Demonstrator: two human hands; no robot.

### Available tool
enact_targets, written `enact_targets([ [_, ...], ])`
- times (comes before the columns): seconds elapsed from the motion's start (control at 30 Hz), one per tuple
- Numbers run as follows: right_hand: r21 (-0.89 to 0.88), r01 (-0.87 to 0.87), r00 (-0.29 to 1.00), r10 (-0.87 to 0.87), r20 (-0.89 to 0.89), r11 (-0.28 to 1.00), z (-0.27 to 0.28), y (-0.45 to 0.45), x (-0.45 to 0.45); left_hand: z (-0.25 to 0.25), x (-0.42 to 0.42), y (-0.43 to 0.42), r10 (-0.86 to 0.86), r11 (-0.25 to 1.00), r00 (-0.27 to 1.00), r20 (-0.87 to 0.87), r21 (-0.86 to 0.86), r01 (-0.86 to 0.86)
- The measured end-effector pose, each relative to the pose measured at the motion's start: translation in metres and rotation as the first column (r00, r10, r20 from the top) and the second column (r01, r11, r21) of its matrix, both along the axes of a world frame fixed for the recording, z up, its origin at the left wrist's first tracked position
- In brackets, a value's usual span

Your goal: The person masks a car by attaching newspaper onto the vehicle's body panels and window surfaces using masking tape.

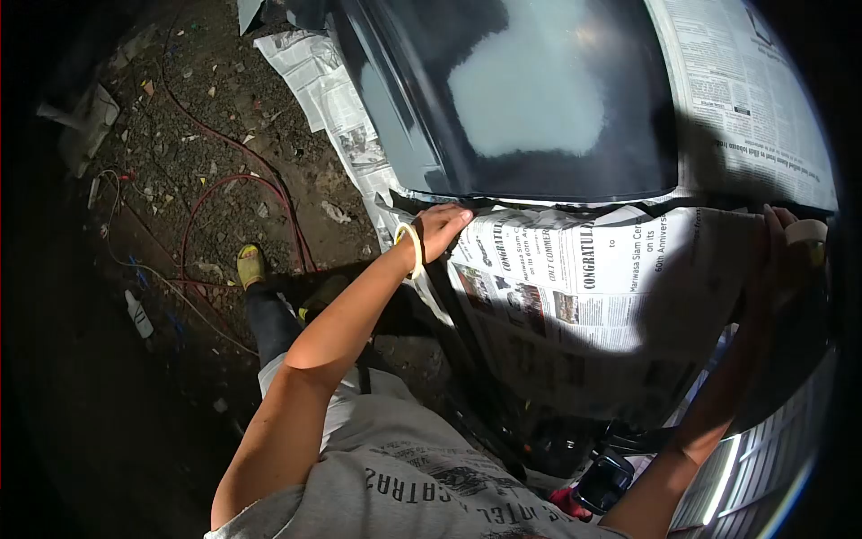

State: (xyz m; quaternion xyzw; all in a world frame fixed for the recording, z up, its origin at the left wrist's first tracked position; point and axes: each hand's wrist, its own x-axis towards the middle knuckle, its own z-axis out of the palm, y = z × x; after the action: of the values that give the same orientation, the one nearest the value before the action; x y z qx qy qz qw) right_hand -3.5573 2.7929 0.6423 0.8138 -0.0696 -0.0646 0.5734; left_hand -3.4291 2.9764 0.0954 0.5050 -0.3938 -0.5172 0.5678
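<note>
A newspaper sheet hangs along the lower edge of a dark car panel with a pale grey patch. My left hand is closed at the sheet's upper left corner, its fingers together against the panel edge. A pale yellow band circles my left wrist, with a pale strip hanging below it. Over at the sheet's upper right corner, my right hand is largely in shadow. Against it sits a roll of masking tape, apparently in its grip; the thumb is hidden.
More newspaper covers the car surface at right, and another piece borders the panel's left side. A red hose coils over the gravelly ground, near a white bottle. Below the sheet is a dark side mirror.
</note>
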Motion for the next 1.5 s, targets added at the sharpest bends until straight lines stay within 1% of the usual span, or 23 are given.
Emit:
enact_targets([
  [0.17,0.095,-0.125,0.992,0.124,0.020,0.988,-0.008,0.011,0.013,0.000,-0.001,-0.004,0.000,1.000,1.000,-0.004,-0.022,-0.001],
  [0.3,0.083,-0.104,0.995,0.104,0.004,0.991,-0.004,0.003,0.004,0.001,-0.002,-0.007,0.013,0.999,1.000,0.027,-0.044,-0.011],
  [0.43,0.013,-0.066,0.998,0.066,-0.021,0.998,0.003,-0.006,-0.010,0.004,-0.008,-0.007,0.115,0.993,0.993,0.013,-0.027,-0.114],
  [0.47,0.013,-0.051,0.998,0.051,-0.023,0.999,0.004,-0.007,-0.013,0.004,-0.010,-0.006,0.177,0.983,0.984,0.009,-0.047,-0.176],
  [0.57,0.040,-0.030,0.998,0.031,-0.047,0.999,0.008,-0.007,-0.014,0.019,-0.006,-0.001,0.307,0.938,0.951,0.033,-0.182,-0.296],
  [0.6,0.053,-0.032,0.998,0.035,-0.057,0.998,0.010,-0.007,-0.013,0.026,-0.006,0.001,0.351,0.907,0.936,-0.001,-0.249,-0.341],
  [0.7,0.090,-0.069,0.996,0.074,-0.046,0.994,0.008,-0.009,-0.015,0.049,-0.005,-0.001,0.232,0.904,0.972,-0.030,-0.362,-0.226],
  [0.73,0.094,-0.074,0.997,0.076,-0.021,0.993,0.005,-0.010,-0.016,0.057,-0.005,-0.002,0.177,0.927,0.984,0.036,-0.342,-0.154],
  [0.8,0.104,-0.089,0.996,0.089,0.000,0.991,0.005,-0.010,-0.014,0.064,0.000,-0.007,0.070,0.955,0.996,0.052,-0.291,-0.052],
  [0.87,0.100,-0.094,0.995,0.096,-0.022,0.991,0.007,-0.011,-0.013,0.066,0.006,-0.014,-0.027,0.971,0.997,0.070,-0.237,0.043],
  [0.97,0.039,-0.070,0.993,0.073,-0.088,0.997,0.013,-0.009,-0.014,0.065,0.005,-0.018,-0.019,0.953,0.999,0.031,-0.303,0.028],
  [1.0,0.029,-0.060,0.993,0.063,-0.104,0.998,0.015,-0.009,-0.015,0.067,0.004,-0.017,0.016,0.948,1.000,-0.021,-0.318,-0.022],
  [1.1,0.060,-0.048,0.997,0.052,-0.063,0.997,0.011,-0.009,-0.013,0.081,0.000,-0.012,0.237,0.894,0.966,0.101,-0.412,-0.176],
  [1.13,0.059,-0.048,0.999,0.050,-0.021,0.997,0.000,-0.001,-0.009,0.093,0.002,-0.009,0.284,0.863,0.950,0.132,-0.466,-0.193],
  [1.17,0.055,-0.048,0.999,0.047,0.021,0.997,-0.007,0.002,-0.007,0.105,0.003,-0.009,0.238,0.860,0.969,0.064,-0.477,-0.180],
  [1.23,0.082,-0.079,0.997,0.078,0.008,0.993,-0.003,-0.003,-0.008,0.123,-0.001,-0.012,0.206,0.854,0.979,-0.003,-0.488,-0.181],
  [1.27,0.094,-0.095,0.995,0.095,0.005,0.991,0.001,-0.007,-0.010,0.130,-0.001,-0.013,0.203,0.851,0.979,-0.007,-0.493,-0.180],
  [1.33,0.164,-0.104,0.991,0.115,-0.062,0.981,0.015,-0.019,-0.013,0.136,0.001,-0.018,0.186,0.859,0.982,0.027,-0.490,-0.149],
  [1.37,0.141,-0.089,0.992,0.100,-0.078,0.986,0.023,-0.021,-0.019,0.142,0.000,-0.022,0.171,0.858,0.984,0.040,-0.497,-0.129],
  [1.4,0.117,-0.074,0.992,0.086,-0.093,0.990,0.028,-0.020,-0.020,0.147,0.005,-0.022,0.100,0.886,0.993,0.060,-0.460,-0.061],
  [1.43,0.044,-0.050,0.995,0.053,-0.082,0.998,0.018,-0.013,-0.015,0.151,0.008,-0.021,0.040,0.906,0.998,0.046,-0.423,-0.017],
  [1.5,-0.006,-0.049,0.997,0.049,-0.052,0.999,0.005,-0.002,-0.008,0.146,0.002,-0.026,0.079,0.899,0.996,0.050,-0.435,-0.050],
])
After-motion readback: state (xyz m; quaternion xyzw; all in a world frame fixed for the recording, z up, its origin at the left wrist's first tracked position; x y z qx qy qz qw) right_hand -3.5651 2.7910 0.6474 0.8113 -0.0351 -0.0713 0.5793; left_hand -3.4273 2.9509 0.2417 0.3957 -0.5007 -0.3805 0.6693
